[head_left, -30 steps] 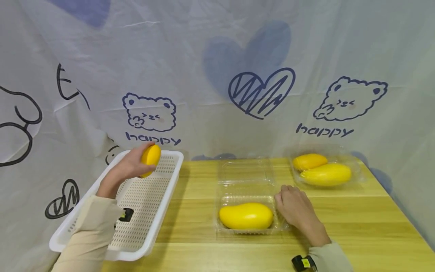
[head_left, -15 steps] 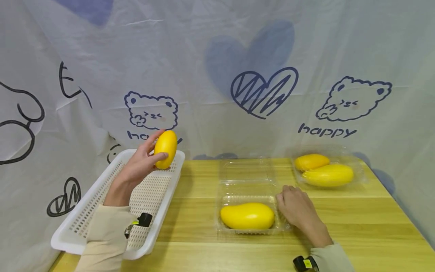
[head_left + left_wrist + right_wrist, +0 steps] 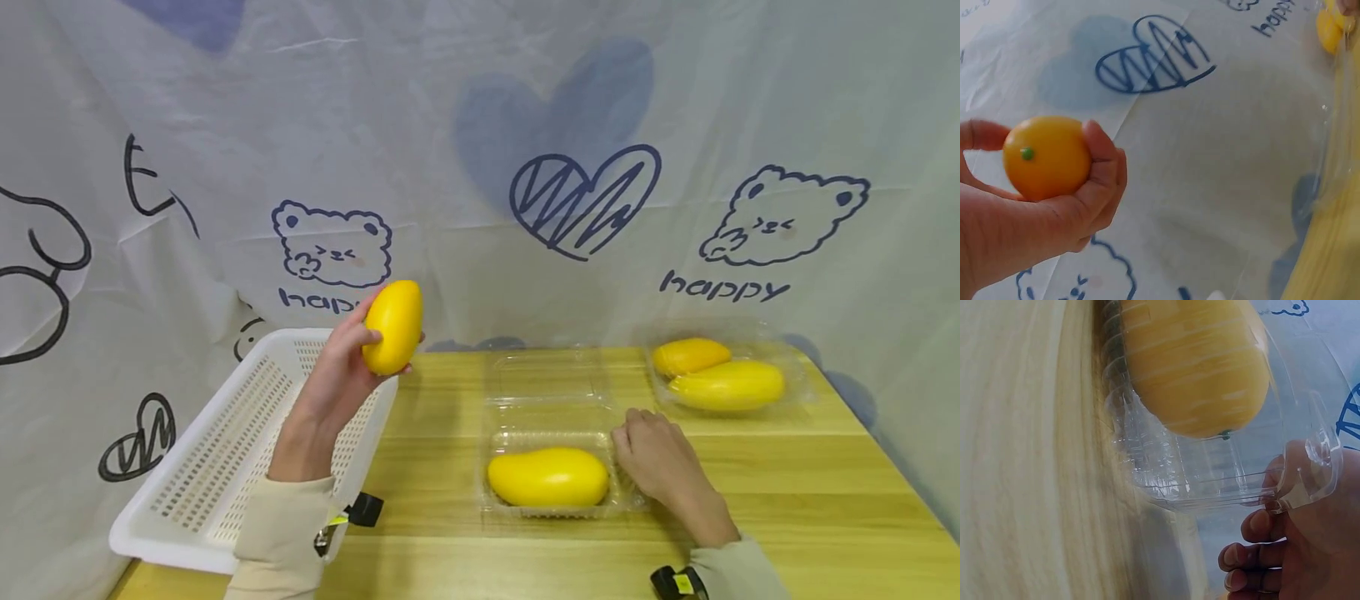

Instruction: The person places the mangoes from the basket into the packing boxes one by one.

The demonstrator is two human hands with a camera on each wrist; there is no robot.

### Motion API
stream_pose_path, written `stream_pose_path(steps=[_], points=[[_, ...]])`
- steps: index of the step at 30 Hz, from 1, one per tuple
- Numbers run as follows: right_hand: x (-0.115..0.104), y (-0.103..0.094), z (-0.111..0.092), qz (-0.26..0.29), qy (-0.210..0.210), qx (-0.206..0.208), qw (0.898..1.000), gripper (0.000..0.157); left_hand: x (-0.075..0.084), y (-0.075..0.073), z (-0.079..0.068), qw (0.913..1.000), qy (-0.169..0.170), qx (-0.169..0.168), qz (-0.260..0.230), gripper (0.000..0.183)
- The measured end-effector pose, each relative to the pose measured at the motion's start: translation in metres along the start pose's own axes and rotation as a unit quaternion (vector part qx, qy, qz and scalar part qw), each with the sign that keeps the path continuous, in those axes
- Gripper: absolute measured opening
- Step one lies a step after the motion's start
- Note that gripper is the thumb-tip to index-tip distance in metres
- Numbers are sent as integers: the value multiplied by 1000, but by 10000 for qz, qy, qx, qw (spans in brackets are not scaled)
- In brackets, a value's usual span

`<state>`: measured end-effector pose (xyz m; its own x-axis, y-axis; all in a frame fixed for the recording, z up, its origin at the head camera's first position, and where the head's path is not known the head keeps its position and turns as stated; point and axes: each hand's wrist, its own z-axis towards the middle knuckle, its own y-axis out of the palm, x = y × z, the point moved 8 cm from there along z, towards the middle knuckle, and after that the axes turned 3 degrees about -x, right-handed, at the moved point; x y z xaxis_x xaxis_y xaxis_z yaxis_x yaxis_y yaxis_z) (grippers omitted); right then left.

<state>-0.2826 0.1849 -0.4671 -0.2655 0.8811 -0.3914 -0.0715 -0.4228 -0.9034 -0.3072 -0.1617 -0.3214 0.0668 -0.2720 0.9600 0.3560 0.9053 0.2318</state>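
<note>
In the head view my left hand (image 3: 333,383) grips a yellow mango (image 3: 395,327) above the right side of the white basket. The left wrist view shows the fingers wrapped round this mango (image 3: 1044,165), its small green stem tip facing the camera. My right hand (image 3: 660,458) is at the right edge of an open clear plastic clamshell box (image 3: 543,379). Seen from the right wrist, the thumb and forefinger pinch the box's rim (image 3: 1279,503), with the other fingers curled below. One mango (image 3: 547,477) lies lengthwise in the box's near half.
A white perforated basket (image 3: 202,467) stands on the left of the wooden table (image 3: 442,558). At the back right, another clear box (image 3: 787,387) contains two mangoes (image 3: 726,386). A printed cloth (image 3: 450,267) hangs behind the table.
My left hand has lifted the mango up from over the basket and carried it to the right, turning it more upright. The right hand has stayed at the box's edge.
</note>
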Motion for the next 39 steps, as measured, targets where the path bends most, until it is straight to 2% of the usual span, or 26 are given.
stream_pose_path(steps=[9, 13, 17, 24, 29, 31, 33, 39], points=[[3, 2, 1, -9, 42, -106, 9999, 30, -36, 39, 11, 9957, -128, -472, -791, 56], [5, -1, 0, -25, 77, -50, 10000, 30, -51, 54, 17, 9952, -198, -598, -751, 50], [4, -1, 1, 36, 63, -41, 10000, 30, -62, 63, 20, 9958, -260, -527, -699, 49], [3, 3, 2, 49, 90, -153, 9998, 29, -74, 65, 23, 9965, -146, -313, -759, 43], [1, 2, 1, -33, 52, -68, 10000, 28, -85, 62, 23, 9964, -310, 22, -784, 38], [0, 1, 1, -56, 35, -26, 10000, 28, -91, 61, 24, 9946, -389, 145, -956, 33], [0, 1, 1, -65, 33, -1, 10000, 27, -98, 62, 25, 9930, -441, 177, -1078, 31], [2, 3, 1, -47, 80, -59, 9999, 27, -112, 62, 26, 9909, -684, -20, -1156, 44]])
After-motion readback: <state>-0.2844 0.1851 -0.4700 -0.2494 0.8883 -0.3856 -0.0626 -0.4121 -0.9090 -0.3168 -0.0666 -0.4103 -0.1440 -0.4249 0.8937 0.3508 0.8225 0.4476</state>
